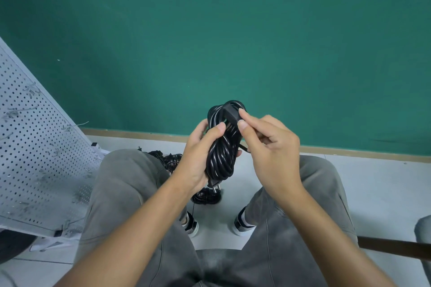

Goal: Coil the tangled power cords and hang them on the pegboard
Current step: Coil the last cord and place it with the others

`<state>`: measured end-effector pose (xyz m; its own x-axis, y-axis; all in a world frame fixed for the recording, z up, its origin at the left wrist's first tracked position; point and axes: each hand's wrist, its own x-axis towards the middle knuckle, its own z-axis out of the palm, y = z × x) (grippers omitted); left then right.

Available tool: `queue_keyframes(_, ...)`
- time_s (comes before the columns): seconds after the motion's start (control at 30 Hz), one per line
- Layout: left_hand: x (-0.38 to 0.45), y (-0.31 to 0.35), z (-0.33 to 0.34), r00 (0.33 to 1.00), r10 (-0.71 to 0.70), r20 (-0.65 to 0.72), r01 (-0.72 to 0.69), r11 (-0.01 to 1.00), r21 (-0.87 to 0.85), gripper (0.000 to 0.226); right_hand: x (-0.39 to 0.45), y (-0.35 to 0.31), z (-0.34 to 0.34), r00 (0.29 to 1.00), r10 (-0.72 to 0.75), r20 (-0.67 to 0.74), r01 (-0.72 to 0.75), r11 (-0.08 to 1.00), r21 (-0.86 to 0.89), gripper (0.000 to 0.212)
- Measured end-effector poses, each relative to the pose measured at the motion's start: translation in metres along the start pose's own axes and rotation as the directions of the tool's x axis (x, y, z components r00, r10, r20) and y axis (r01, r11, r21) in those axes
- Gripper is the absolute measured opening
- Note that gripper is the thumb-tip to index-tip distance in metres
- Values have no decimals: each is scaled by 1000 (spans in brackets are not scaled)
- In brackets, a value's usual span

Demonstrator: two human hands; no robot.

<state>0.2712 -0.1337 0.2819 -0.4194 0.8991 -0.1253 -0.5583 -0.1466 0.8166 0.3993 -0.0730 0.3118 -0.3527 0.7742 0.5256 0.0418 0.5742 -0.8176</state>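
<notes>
Perforated grey metal fills the far left, where the pegboard (35, 147) leans at a slant with its foot on the pale floor (373, 193), small wire hooks scattered over its face. Just right of its base, more black cords (168, 158) lie in a loose pile on the floor beyond the person's left knee, and another small black bundle (206, 197) sits between the feet. Further right, the left hand (198, 158) grips a coiled black power cord (220, 154) around its middle, thumb across the front of the loops, with a pronged plug (214, 185) poking out below the palm. The coil is held upright in the air above the lap, in front of the green wall (233, 30). To its right, the right hand (270, 149) pinches the cord's other end (231, 113) between thumb and forefinger at the top of the coil, the remaining fingers curled loosely.
</notes>
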Motion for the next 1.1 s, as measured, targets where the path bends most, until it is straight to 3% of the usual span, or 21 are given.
queue_keyframes(0.4,6,-9,-5,998,61,4,-61,998,13,36,15,13,-5,980,139,143,-120,984,-133,10)
queue_keyframes(0.6,5,-9,0,998,50,40,-53,995,86,39,20,19,4,967,189,171,-154,968,-196,32)
queue_keyframes(0.8,9,-9,-2,994,78,81,-91,982,167,45,28,22,5,936,247,250,-169,941,-295,30)
queue_keyframes(0.93,18,-4,-10,992,119,38,-124,957,260,60,30,26,0,842,379,385,-357,925,-130,20)
queue_keyframes(1.0,22,-1,-13,991,128,45,-135,941,311,62,28,29,-1,833,445,330,-465,885,-21,25)
queue_keyframes(1.1,23,0,-14,992,113,61,-127,937,326,59,27,26,0,854,484,191,-504,861,72,18)
